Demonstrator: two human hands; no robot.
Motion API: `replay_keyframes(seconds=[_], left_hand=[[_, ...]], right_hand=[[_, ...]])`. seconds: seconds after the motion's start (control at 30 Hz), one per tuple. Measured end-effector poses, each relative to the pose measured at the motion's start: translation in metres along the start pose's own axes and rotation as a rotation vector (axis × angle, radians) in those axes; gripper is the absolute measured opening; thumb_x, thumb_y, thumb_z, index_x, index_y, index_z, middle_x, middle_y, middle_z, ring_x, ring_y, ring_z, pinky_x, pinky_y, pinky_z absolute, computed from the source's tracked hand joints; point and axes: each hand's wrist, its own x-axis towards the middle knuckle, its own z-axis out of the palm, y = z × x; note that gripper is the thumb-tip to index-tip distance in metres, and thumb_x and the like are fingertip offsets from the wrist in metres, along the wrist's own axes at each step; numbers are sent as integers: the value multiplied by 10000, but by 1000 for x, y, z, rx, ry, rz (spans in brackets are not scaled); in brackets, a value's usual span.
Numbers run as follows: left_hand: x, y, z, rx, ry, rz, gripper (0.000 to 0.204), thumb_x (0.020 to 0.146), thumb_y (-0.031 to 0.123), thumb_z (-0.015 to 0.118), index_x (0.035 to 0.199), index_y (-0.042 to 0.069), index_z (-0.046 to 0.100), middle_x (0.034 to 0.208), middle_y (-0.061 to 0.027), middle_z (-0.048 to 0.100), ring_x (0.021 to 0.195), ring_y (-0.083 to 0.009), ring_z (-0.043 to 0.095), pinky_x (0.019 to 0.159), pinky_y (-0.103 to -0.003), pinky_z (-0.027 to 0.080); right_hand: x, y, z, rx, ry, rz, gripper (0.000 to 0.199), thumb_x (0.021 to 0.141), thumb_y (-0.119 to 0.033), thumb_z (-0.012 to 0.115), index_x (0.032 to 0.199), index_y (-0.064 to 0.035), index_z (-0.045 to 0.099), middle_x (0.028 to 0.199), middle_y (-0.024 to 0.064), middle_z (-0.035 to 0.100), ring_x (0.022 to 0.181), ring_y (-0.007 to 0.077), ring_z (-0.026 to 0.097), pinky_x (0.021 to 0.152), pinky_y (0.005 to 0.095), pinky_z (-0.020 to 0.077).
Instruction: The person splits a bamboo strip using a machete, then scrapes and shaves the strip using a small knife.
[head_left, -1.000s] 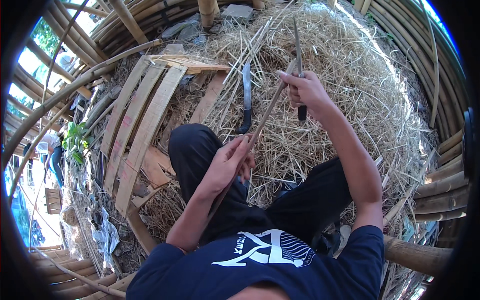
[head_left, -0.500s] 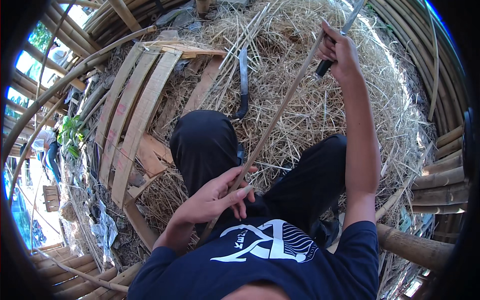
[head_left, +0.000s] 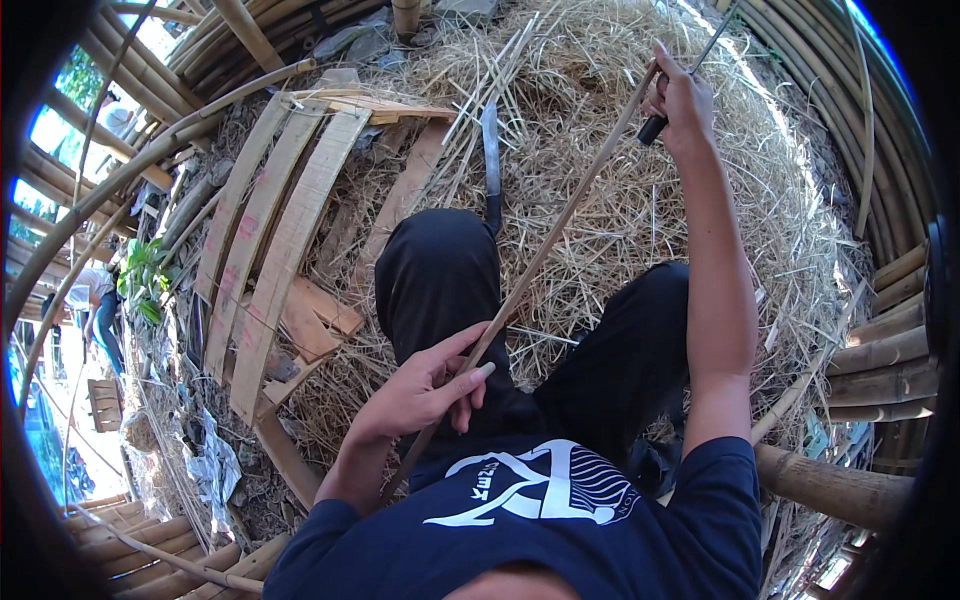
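Observation:
A long, thin bamboo strip [head_left: 560,228] slants across my body from beside my shirt up to the far right. Near its lower part, my left hand [head_left: 425,390] is closed around it, thumb on top and fingers partly curled. At its far end my right hand [head_left: 685,108] grips a knife with a black handle [head_left: 652,130]. The narrow blade [head_left: 715,40] points up and away to the right, seen nearly edge-on. The strip's tip meets the fingers of that hand; whether they pinch it is unclear.
Straw [head_left: 610,200] covers the ground, with a second long blade [head_left: 490,150] and thin split strips [head_left: 490,85] lying on it. A slatted wooden pallet [head_left: 285,255] is at left. Bamboo poles [head_left: 840,490] edge the right. A person [head_left: 100,300] bends over at far left.
The knife blade has turned from showing its flat side to nearly edge-on. My left hand has shifted slightly left with the strip, and my left knee has moved right.

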Motion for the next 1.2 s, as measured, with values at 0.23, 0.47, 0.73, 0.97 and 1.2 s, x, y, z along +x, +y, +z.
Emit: replay_keyframes(seconds=[0.23, 0.47, 0.73, 0.97, 1.2], left_hand=[[11, -1, -4, 63, 129, 2, 399, 983, 98, 487, 1372, 23, 436, 713, -55, 594, 483, -80, 559, 461, -207, 452], [14, -3, -4, 162, 153, 80, 348, 995, 95, 443, 1328, 3, 490, 686, -40, 588, 447, -59, 520, 436, -195, 419], [15, -7, -10, 116, 108, 67, 339, 1012, 116, 427, 1323, -5, 480, 642, -19, 540, 428, -18, 444, 419, -175, 366], [18, -9, -15, 91, 88, 51, 356, 1014, 127, 428, 1352, 24, 465, 634, 6, 529, 415, -6, 414, 396, -169, 342], [17, -9, -14, 114, 100, 80, 342, 1020, 145, 434, 1326, 0, 477, 619, 7, 517, 406, 4, 395, 389, -158, 319]], right_hand=[[14, 30, -4, -150, 34, 71, 304, 922, -291, 635, 774, -30, 585, 512, -32, 388, 403, 77, 366, 406, 261, 326], [21, 45, 4, -208, 65, 73, 297, 900, -296, 669, 763, -43, 594, 520, -56, 365, 399, 58, 311, 397, 242, 271], [28, 55, -5, -259, 8, 31, 366, 886, -294, 687, 649, -128, 463, 529, -51, 371, 399, 57, 337, 389, 248, 281], [27, 54, -6, -410, 36, 24, 386, 893, -335, 674, 652, -123, 459, 538, -48, 384, 408, 53, 347, 384, 246, 287], [38, 65, -13, -484, 19, -43, 398, 859, -425, 674, 883, -29, 637, 611, 10, 534, 479, 96, 501, 433, 264, 399]])
